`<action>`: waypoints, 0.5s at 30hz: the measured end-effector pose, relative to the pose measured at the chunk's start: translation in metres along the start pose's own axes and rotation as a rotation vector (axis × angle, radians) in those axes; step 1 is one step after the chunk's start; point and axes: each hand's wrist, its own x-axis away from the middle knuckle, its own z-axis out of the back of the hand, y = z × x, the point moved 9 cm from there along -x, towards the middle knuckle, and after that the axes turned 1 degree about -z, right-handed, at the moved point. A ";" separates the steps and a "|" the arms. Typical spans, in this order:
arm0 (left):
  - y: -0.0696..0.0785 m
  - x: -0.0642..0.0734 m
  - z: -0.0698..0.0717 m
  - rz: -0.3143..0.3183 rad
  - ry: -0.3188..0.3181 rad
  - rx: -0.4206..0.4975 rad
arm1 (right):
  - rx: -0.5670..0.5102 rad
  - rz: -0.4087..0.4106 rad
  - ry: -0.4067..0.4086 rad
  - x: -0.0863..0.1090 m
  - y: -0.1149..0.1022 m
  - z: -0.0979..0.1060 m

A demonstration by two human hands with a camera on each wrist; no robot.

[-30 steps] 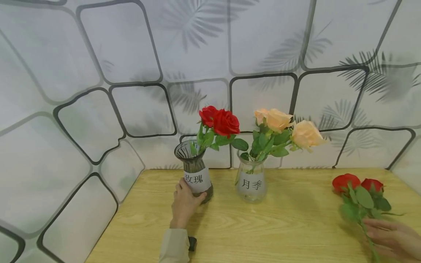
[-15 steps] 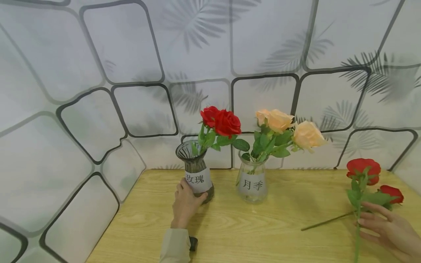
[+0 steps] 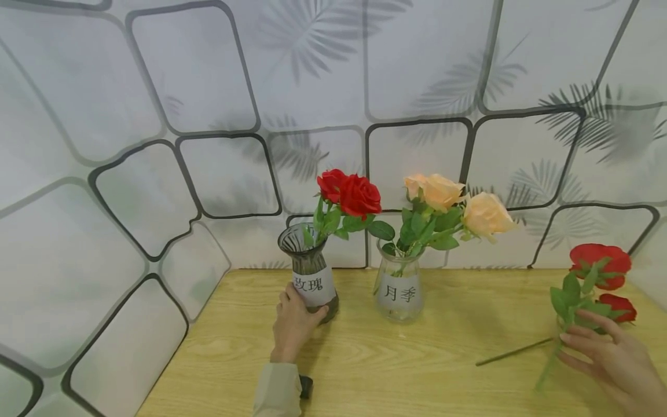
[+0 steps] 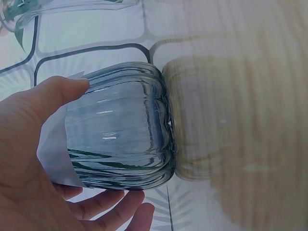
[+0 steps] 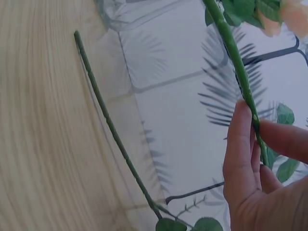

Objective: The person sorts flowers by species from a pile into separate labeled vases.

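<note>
My left hand (image 3: 296, 321) grips the lower part of a grey ribbed glass vase (image 3: 308, 260) with a paper label. In the left wrist view, thumb and fingers lie on either side of that vase (image 4: 115, 125). Two red roses (image 3: 359, 196) lean right out of its mouth. At the right, my right hand (image 3: 609, 353) pinches the green stem (image 5: 236, 62) of a red rose (image 3: 601, 263), held tilted above the table. Behind the hand a second red rose (image 3: 618, 307) lies on the table, its stem (image 3: 513, 351) pointing left.
A clear glass vase (image 3: 398, 289) with a label stands right of the grey one. Several peach roses (image 3: 440, 191) spread from it to the right. The wooden table (image 3: 417, 370) meets a patterned wall (image 3: 417, 75) at the back.
My right hand has lifted one red rose off the other; its bloom moved up and right, and its stem end swung left. My left hand stays on the grey vase.
</note>
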 end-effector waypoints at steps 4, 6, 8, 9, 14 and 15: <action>0.000 0.000 0.000 -0.002 0.004 -0.005 | -0.065 0.018 0.026 0.000 0.001 -0.007; -0.001 -0.001 0.000 -0.005 0.007 -0.006 | -0.098 0.028 0.037 0.000 0.001 -0.011; -0.001 -0.001 -0.001 -0.007 0.009 -0.006 | -0.144 0.041 0.044 -0.001 0.002 -0.014; -0.001 0.000 -0.001 -0.008 0.008 -0.005 | -0.178 0.051 0.036 -0.001 0.003 -0.016; 0.000 0.000 0.000 -0.010 0.009 0.001 | -0.314 0.075 0.008 -0.001 0.005 -0.029; 0.000 0.000 0.001 -0.010 0.011 0.001 | -0.320 0.065 0.022 0.000 0.005 -0.032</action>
